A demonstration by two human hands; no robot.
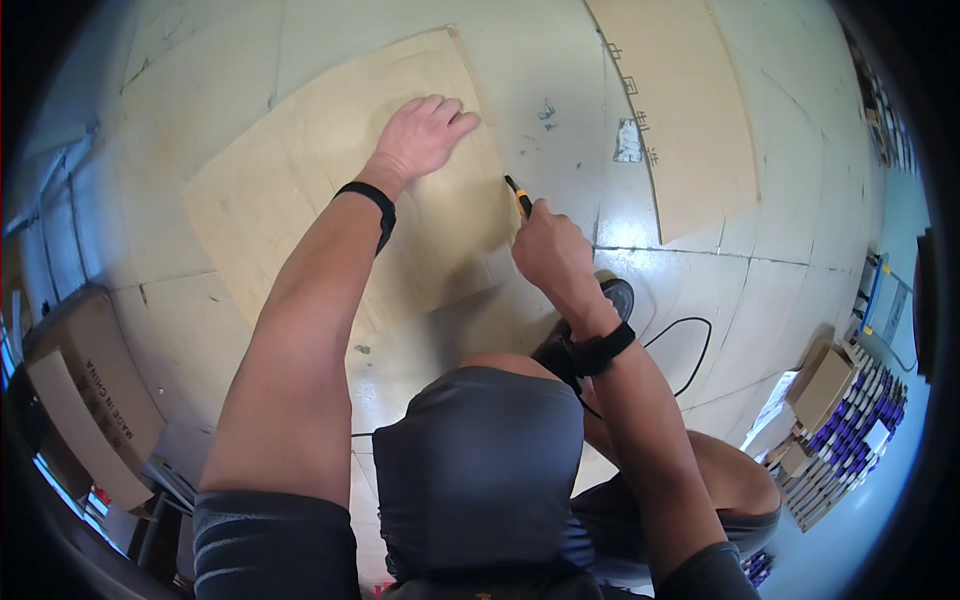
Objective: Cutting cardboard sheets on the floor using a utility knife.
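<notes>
Head view: board on floor is pressed flat by open left hand; knife is clamped in right hand.

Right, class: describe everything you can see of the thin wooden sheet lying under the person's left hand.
The wooden sheet is a pale tan, thin, roughly square panel that looks like plywood, with faint curved lines on its face. It lies flat on the light floor, turned corner-on to the person. The left hand presses flat on its upper part; the right hand holds an orange-and-black tool at its right edge.
</notes>
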